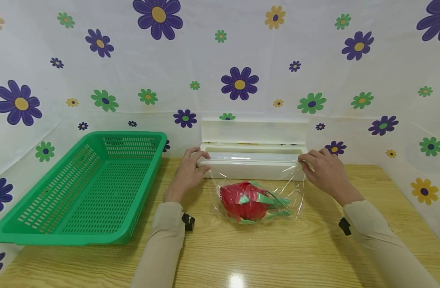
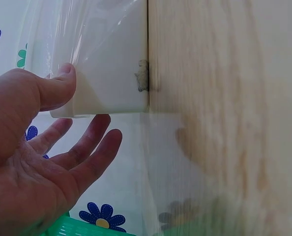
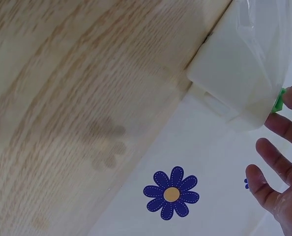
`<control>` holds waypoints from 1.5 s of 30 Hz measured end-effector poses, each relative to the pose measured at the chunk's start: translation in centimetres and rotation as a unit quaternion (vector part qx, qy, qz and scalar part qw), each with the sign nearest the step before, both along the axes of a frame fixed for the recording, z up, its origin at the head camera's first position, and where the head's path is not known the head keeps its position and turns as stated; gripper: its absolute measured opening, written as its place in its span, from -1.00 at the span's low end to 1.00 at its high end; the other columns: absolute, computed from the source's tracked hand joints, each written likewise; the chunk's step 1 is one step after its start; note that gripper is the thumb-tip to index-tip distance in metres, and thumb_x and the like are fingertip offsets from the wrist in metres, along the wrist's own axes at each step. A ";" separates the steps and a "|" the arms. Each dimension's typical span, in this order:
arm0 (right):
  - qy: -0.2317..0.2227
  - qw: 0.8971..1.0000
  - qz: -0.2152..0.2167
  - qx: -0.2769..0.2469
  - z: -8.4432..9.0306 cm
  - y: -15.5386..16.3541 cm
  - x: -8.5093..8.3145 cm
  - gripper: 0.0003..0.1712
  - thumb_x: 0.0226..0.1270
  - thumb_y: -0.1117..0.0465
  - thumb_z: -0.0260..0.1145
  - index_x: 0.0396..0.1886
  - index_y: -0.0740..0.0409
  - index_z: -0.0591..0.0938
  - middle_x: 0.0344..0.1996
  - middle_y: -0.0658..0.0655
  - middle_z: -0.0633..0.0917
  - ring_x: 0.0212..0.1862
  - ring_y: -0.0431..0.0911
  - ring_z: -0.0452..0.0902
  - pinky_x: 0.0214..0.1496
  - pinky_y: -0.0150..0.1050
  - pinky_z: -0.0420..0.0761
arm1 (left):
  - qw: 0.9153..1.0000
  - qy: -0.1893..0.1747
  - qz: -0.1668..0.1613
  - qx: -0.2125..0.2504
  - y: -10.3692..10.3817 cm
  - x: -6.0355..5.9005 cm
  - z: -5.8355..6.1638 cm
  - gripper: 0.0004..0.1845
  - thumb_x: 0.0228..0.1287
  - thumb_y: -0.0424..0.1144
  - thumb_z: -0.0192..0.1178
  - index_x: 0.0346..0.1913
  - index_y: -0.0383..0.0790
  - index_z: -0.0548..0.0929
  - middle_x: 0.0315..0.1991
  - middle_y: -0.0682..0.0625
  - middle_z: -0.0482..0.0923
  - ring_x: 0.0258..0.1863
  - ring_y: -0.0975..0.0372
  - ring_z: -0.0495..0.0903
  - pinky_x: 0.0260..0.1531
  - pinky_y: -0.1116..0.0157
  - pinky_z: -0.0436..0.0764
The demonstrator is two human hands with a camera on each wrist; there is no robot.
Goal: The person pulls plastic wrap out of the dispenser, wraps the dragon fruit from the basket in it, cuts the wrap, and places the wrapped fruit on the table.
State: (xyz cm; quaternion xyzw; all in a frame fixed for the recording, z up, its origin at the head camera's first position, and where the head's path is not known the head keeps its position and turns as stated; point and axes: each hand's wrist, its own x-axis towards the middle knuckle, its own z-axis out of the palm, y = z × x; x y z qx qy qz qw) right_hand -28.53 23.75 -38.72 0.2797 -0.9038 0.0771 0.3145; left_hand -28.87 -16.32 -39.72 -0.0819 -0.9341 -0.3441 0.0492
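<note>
A white cling film box (image 1: 238, 172) stands at the back of the table, lid raised, with a film roll (image 1: 252, 156) inside. Clear film (image 1: 297, 192) runs from it over the front edge and lies over a red dragon fruit (image 1: 238, 202) with green leaf tips. My left hand (image 1: 186, 172) grips the box's left front corner, thumb (image 2: 60, 88) on the film side and fingers around the end. At the right end, my right hand (image 1: 326, 174) pinches a small green slider (image 3: 278, 102) on the box's edge, other fingers spread.
A large green plastic basket (image 1: 133, 224) with slotted walls stands at the left. Flower-printed white sheeting (image 1: 256, 48) hangs behind and beside the wooden table (image 1: 263, 256). A black strap piece shows at each sleeve.
</note>
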 end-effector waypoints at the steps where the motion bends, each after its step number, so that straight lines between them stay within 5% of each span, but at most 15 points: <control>1: 0.001 1.000 0.001 -0.001 0.0 0.0 0.0 -0.88 0.25 0.34 0.44 -0.22 0.16 0.77 -0.30 0.14 0.80 -0.31 0.12 0.58 -0.47 -0.07 0.58 | 1.000 0.000 0.000 0.002 0.0 0.0 0.0 -0.74 0.51 -0.18 0.18 0.17 -0.03 0.55 0.58 -0.12 0.09 0.07 -0.05 0.56 0.34 -0.12 0.48; 33: -0.001 1.000 0.000 -0.018 -0.2 1.1 0.3 -0.85 0.26 0.35 0.42 -0.18 0.17 0.77 -0.30 0.18 0.80 -0.33 0.18 0.64 -0.36 0.10 0.65 | 1.000 0.003 0.005 -0.004 -0.1 -0.1 -0.1 -0.75 0.52 -0.21 0.17 0.17 -0.05 0.56 0.59 -0.13 0.10 0.08 -0.04 0.56 0.26 -0.10 0.54; 45: -0.134 0.987 -0.016 -0.082 -0.3 1.2 0.9 -0.78 0.37 0.21 0.40 -0.06 0.22 0.70 -0.14 0.32 0.70 -0.11 0.20 0.59 -0.18 0.16 0.65 | 1.000 -0.014 0.010 0.008 0.1 0.1 0.2 -0.71 0.52 -0.19 0.17 0.22 -0.07 0.53 0.55 -0.15 0.13 0.22 -0.07 0.49 0.34 -0.12 0.49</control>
